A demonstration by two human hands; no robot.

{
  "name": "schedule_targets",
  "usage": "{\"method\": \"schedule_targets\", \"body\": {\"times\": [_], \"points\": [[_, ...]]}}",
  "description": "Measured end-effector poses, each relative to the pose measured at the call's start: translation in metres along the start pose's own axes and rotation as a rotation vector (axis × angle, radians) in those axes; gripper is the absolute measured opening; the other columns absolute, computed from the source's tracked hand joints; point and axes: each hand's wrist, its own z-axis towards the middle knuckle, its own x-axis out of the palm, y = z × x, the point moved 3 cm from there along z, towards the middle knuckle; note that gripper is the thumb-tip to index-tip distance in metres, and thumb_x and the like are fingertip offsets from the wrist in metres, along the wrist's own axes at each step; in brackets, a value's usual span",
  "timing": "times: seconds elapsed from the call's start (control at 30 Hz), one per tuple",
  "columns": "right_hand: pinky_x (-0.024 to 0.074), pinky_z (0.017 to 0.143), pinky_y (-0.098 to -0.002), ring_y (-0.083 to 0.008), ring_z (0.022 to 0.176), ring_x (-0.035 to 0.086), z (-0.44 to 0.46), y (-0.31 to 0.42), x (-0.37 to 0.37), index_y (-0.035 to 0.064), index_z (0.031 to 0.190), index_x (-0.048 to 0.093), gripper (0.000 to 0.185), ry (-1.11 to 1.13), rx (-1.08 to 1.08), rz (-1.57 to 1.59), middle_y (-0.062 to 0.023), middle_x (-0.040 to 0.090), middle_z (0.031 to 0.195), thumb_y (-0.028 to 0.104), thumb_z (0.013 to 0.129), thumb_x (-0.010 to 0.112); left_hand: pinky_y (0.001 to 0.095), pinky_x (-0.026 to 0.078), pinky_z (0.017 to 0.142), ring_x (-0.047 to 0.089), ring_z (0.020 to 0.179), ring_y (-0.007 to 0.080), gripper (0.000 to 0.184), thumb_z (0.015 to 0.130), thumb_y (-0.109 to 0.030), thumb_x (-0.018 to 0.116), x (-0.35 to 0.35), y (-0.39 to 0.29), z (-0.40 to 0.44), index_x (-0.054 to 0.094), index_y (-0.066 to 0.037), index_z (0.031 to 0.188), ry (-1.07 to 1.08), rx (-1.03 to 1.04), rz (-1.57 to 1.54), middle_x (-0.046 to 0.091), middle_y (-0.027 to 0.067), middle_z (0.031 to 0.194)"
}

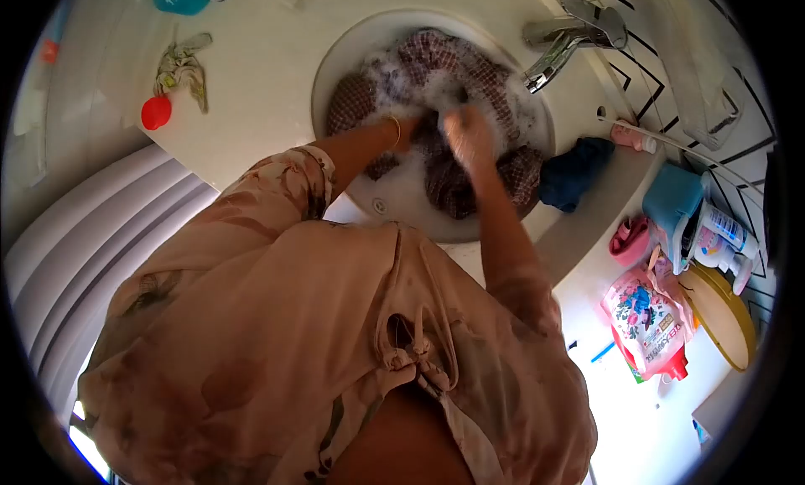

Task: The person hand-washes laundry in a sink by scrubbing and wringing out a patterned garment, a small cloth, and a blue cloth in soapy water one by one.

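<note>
A red-and-white checked cloth (436, 57) lies bunched in soapy water in the round white sink (331, 70). My right hand (468, 137) is closed on part of it near the middle, its fingers partly blurred and covered by suds. Beside it, at the left, my left hand (411, 134) reaches into the same cloth; foam and fabric hide its fingers. White foam (390, 78) floats around both hands.
A chrome faucet (558, 53) extends over the sink's upper right edge. Dark blue cloth (574, 173) rests on the right rim. Further right are a pink detergent pouch (646, 317) and bottles (721, 238). A rag (180, 70) and red cap (156, 113) lie left.
</note>
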Motion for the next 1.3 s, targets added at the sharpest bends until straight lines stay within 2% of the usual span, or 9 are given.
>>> {"method": "schedule_targets", "body": {"times": [0.17,0.27,0.5,0.63,0.87,1.03,1.1,1.2,1.3], "points": [[0.0404,0.082,-0.0411,-0.031,0.094,0.053,-0.056,0.045,0.02,0.0081,0.096,0.059,0.034,-0.424,-0.47,-0.581,-0.0172,0.057,0.096,0.023,0.066,0.061,0.0367,0.032,0.1,0.038,0.121,0.026,0.072,0.074,-0.01,0.059,0.0,0.001,0.0,0.023,-0.009,0.136,-0.009,0.014,-0.004,0.033,0.0155,0.135],[0.0368,0.088,-0.04,-0.0278,0.107,0.045,0.022,0.017,0.04,0.0029,0.104,0.055,0.038,0.535,0.097,-0.761,-0.0217,0.046,0.118,0.024,0.073,0.056,0.0367,0.032,0.099,0.039,0.12,0.0259,0.072,0.074,-0.01,0.059,-0.003,0.002,0.0,0.023,-0.009,0.136,-0.022,0.007,0.001,0.034,0.0156,0.134],[0.0438,0.063,-0.0389,-0.0272,0.068,0.055,0.022,0.014,-0.012,0.0056,0.074,0.058,0.018,0.105,0.162,-0.121,-0.0111,0.058,0.076,0.023,0.073,0.057,0.0366,0.033,0.098,0.04,0.118,0.0255,0.073,0.074,-0.01,0.059,-0.005,0.003,0.0,0.022,-0.009,0.136,-0.058,-0.018,0.012,0.035,0.016,0.133],[0.0395,0.062,-0.0424,-0.0295,0.064,0.048,-0.063,0.049,0.006,0.011,0.067,0.052,0.011,-0.466,-0.627,-0.439,-0.0115,0.043,0.065,0.019,0.063,0.059,0.0365,0.034,0.097,0.041,0.116,0.0254,0.073,0.074,-0.01,0.059,-0.002,0.003,0.002,0.022,-0.01,0.136,-0.055,-0.021,0.015,0.036,0.0163,0.132],[0.0404,0.068,-0.0412,-0.0255,0.08,0.054,0.089,-0.105,0.113,0.0081,0.077,0.06,0.016,0.057,-0.037,-0.622,-0.0117,0.058,0.087,0.022,0.075,0.053,0.0364,0.035,0.095,0.043,0.114,0.025,0.073,0.074,-0.01,0.059,-0.003,0.005,-0.001,0.021,-0.01,0.137,-0.075,-0.029,0.027,0.038,0.0166,0.13],[0.0418,0.064,-0.0377,-0.0242,0.074,0.054,0.001,0.052,-0.03,0.0098,0.077,0.06,0.014,0.347,0.414,-0.051,-0.0114,0.059,0.081,0.023,0.075,0.056,0.0363,0.036,0.094,0.044,0.113,0.0248,0.074,0.074,-0.01,0.059,-0.009,0.004,0.002,0.02,-0.011,0.137,-0.093,-0.01,0.014,0.039,0.0169,0.129],[0.042,0.061,-0.0381,-0.0259,0.068,0.053,-0.044,0.023,-0.001,0.0105,0.077,0.061,0.019,-0.241,-0.418,-0.328,-0.0116,0.057,0.076,0.028,0.072,0.056,0.0362,0.037,0.094,0.045,0.112,0.0247,0.074,0.074,-0.01,0.059,-0.009,0.004,0.003,0.02,-0.011,0.137,-0.094,-0.005,0.003,0.04,0.017,0.128],[0.0423,0.069,-0.0446,-0.0323,0.08,0.056,-0.058,0.014,0.038,0.0061,0.069,0.061,0.015,-0.205,-0.708,-0.511,-0.0148,0.061,0.083,0.019,0.064,0.055,0.0362,0.037,0.093,0.045,0.111,0.0245,0.074,0.074,-0.011,0.059,-0.01,0.006,0.002,0.02,-0.011,0.137,-0.095,-0.003,0.005,0.04,0.0172,0.127],[0.0425,0.07,-0.0338,-0.0261,0.079,0.054,0.008,-0.007,0.063,0.0095,0.082,0.063,0.019,-0.318,-0.415,-0.917,-0.0147,0.059,0.085,0.023,0.073,0.053,0.0361,0.038,0.092,0.046,0.11,0.0244,0.074,0.074,-0.011,0.059,-0.012,0.005,0.001,0.019,-0.011,0.137,-0.105,-0.003,0.004,0.041,0.0174,0.127]]}}
